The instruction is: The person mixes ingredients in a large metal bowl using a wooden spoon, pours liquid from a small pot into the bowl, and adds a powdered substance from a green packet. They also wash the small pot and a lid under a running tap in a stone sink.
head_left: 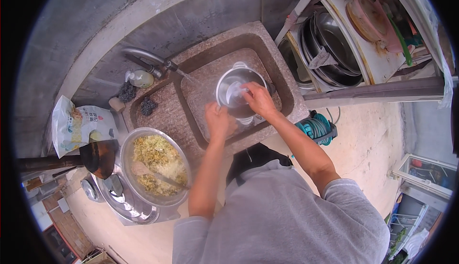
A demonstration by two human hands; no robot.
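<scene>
A white-rimmed metal pot (221, 83) with two side handles sits in the stone sink (193, 115), below the running tap (155, 65). My right hand (259, 98) reaches over the pot's right side, its fingers pinched together at a pale, whitish thing (233, 92) inside the pot. The whitish thing is too blurred to name. My left hand (220, 121) is closed at the pot's near left rim, slightly smeared by motion. Whatever lies in its fingers, if anything, is hidden. Water streams from the spout toward the pot.
Left of the sink stands a large metal bowl (125, 156) of yellowish crumbly food with a wooden spoon (141, 169). A soap bottle (141, 78), dark scourers (148, 105) and a white bag (86, 125) are nearby. At right are shelved pans (334, 44) and a hose reel (316, 127).
</scene>
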